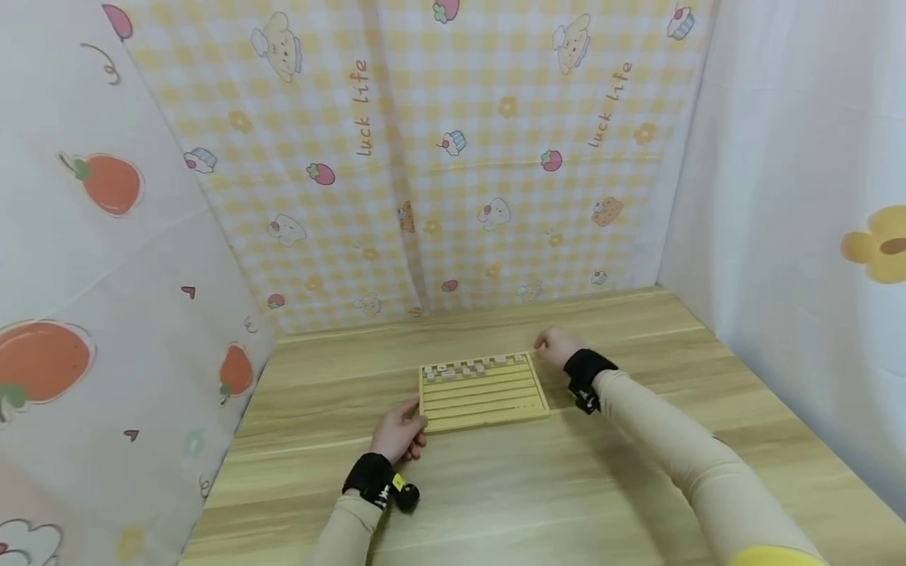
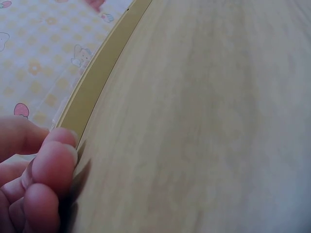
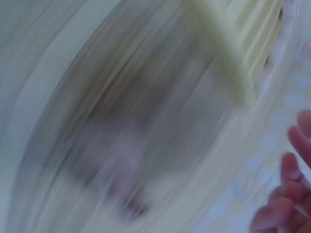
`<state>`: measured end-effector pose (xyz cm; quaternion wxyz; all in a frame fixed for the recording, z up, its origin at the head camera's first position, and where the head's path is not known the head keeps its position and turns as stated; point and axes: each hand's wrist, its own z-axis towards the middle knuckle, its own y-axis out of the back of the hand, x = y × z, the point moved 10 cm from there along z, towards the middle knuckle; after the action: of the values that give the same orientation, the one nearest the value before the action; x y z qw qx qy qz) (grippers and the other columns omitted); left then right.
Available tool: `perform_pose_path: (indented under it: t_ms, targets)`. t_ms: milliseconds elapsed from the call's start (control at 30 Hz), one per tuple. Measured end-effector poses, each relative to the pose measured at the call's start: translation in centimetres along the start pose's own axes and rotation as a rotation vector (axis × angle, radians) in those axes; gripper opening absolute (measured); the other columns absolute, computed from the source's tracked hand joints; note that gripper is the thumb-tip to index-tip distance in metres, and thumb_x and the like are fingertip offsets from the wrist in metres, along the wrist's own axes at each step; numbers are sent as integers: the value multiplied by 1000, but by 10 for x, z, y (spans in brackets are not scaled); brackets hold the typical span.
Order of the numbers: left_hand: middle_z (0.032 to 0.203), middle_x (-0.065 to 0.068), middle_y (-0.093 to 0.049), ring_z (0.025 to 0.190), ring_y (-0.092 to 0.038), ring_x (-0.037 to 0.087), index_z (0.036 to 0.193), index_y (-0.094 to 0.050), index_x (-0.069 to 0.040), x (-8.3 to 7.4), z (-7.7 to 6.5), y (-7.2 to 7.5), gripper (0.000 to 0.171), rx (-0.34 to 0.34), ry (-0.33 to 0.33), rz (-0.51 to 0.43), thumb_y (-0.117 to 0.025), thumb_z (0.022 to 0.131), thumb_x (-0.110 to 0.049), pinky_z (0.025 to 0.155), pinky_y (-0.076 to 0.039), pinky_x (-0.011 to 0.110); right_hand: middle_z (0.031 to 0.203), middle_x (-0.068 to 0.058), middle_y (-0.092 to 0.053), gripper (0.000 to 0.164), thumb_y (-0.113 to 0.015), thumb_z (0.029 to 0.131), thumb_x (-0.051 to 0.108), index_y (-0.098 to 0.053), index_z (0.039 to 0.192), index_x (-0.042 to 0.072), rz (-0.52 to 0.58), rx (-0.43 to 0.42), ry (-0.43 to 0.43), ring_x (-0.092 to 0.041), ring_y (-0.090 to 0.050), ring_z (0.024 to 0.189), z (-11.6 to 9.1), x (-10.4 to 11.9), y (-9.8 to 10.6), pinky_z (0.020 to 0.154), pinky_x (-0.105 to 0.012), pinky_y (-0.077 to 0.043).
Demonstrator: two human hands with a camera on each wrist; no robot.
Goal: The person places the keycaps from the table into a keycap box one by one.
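A shallow yellow tray [image 1: 481,401] with several long grooves lies on the table. Small light tiles [image 1: 456,366] marked with dark signs, too small to read, sit along its two far rows. My left hand [image 1: 399,434] grips the tray's near left corner; in the left wrist view, its bent fingers [image 2: 53,165] lie against the tray's edge [image 2: 92,92]. Just beyond the far right corner is my right hand [image 1: 559,346], fingers loosely bent. The blurred right wrist view shows those fingers [image 3: 286,199] apart from the tray [image 3: 228,53], with nothing visible in them.
The wood-grain table [image 1: 495,487] spreads around the tray on all sides. Behind it hangs a yellow checked curtain [image 1: 453,189] with cartoon prints. White printed sheets close off the left [image 1: 163,259] and right [image 1: 778,196] sides.
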<state>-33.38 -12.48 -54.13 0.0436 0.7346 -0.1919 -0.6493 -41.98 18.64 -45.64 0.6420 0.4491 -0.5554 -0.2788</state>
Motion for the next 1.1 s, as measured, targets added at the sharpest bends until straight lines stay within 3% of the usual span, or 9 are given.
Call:
perform_pose_path:
  t_ms: [167, 267, 300, 433, 633, 733, 900, 1000, 1100]
  targets:
    - [59, 4, -61, 40, -53, 13, 147, -38, 0, -1, 1, 9, 58, -14, 0, 6, -59, 95, -14, 37, -42, 25, 86, -9, -67, 17, -60, 91, 11, -71, 92, -1, -38, 77, -101, -21, -59, 73, -18, -49, 5, 70, -38, -50]
    - [59, 4, -61, 40, -53, 14, 147, -37, 1, -2, 1, 12, 58, -13, 3, 2, -59, 95, -14, 38, -42, 26, 65, -1, -59, 24, -64, 90, 19, -68, 73, 3, -16, 113, -121, -15, -50, 57, -25, -66, 1, 56, -32, -44]
    - [59, 4, -61, 40, -52, 14, 147, -37, 1, -3, 1, 12, 58, -12, 2, -3, -59, 95, -13, 38, -42, 26, 58, 3, -55, 29, -65, 89, 23, -65, 65, 7, -1, 96, -84, -12, -46, 52, -27, -67, 1, 51, -28, -41]
    - [59, 4, -61, 40, -52, 13, 147, -38, 2, -4, 2, 11, 58, -16, 0, -2, -59, 94, -12, 37, -41, 25, 51, 6, -44, 35, -68, 84, 26, -56, 54, 12, 22, 76, -86, -10, -39, 47, -37, -67, 3, 46, -26, -34]
    - [59, 4, -61, 40, -53, 13, 146, -39, 1, -3, 0, 5, 58, -4, 1, -8, -59, 94, -12, 37, -42, 26, 60, 1, -56, 15, -68, 81, 10, -65, 68, 3, -31, -1, -122, -15, -48, 55, -49, -56, 10, 53, -27, -40]
    - [59, 4, -61, 40, -52, 13, 147, -37, 1, -1, -1, 2, 58, 7, 14, -17, -59, 95, -12, 38, -42, 25, 71, -5, -60, 9, -63, 84, 5, -66, 84, -3, 120, -20, -164, -16, -53, 61, -49, -56, 12, 56, -27, -43]
    - [60, 5, -61, 40, -53, 14, 147, -38, 2, 0, -5, 3, 59, -2, 15, -20, -59, 94, -13, 38, -42, 25, 99, -17, -62, 27, -55, 92, -1, -58, 116, -14, 583, -76, -192, -15, -62, 80, -42, -54, 17, 74, -30, -54]
    - [60, 5, -62, 40, -53, 14, 146, -38, 3, -2, -5, 2, 59, -1, 3, -23, -59, 94, -13, 38, -42, 26, 107, -19, -60, 34, -54, 94, -5, -50, 125, -18, 860, -100, -176, -12, -64, 89, -40, -50, 18, 88, -33, -52]
    - [60, 4, -62, 40, -53, 14, 146, -38, 3, -2, -4, -1, 59, 4, 3, -29, -60, 94, -14, 37, -42, 25, 110, -19, -59, 34, -53, 94, -9, -47, 126, -19, 1079, -119, -166, -11, -65, 90, -41, -48, 19, 91, -32, -51]
